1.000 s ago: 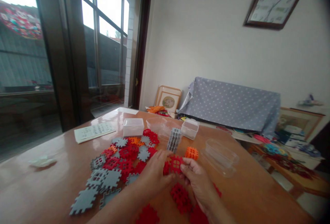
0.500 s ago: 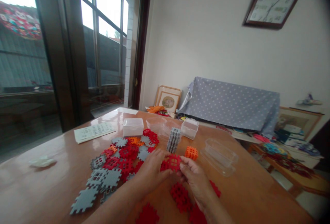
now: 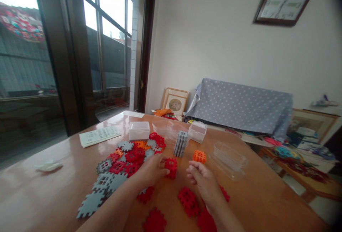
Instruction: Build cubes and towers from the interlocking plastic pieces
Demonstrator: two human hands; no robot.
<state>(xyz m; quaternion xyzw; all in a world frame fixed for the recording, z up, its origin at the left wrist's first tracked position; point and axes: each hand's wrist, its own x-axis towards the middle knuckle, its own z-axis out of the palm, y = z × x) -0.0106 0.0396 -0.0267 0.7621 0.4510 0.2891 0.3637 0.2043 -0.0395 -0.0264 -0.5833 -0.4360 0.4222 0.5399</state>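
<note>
My left hand (image 3: 153,170) grips a red stack of interlocking window tiles (image 3: 171,168) by its left side, thumb in front; the stack is at the table's middle. My right hand (image 3: 204,182) is apart from it, fingers curled in, with nothing visible in them. Just beyond that hand sits an orange block of tiles (image 3: 199,156). A tall grey stack of tiles (image 3: 181,143) stands behind the red one. Loose red tiles (image 3: 188,200) lie near my right wrist, and another red tile (image 3: 154,220) is at the near edge of view.
A pile of red, grey and orange tiles (image 3: 135,156) spreads left of my hands. Clear plastic boxes (image 3: 139,131) stand behind, and an open clear container (image 3: 229,160) lies at the right. A written sheet (image 3: 100,136) and crumpled tissue (image 3: 48,166) are on the left.
My right hand has let go of the red window tile and drawn away to the right. My left hand has shifted slightly left and now holds the red stack alone.
</note>
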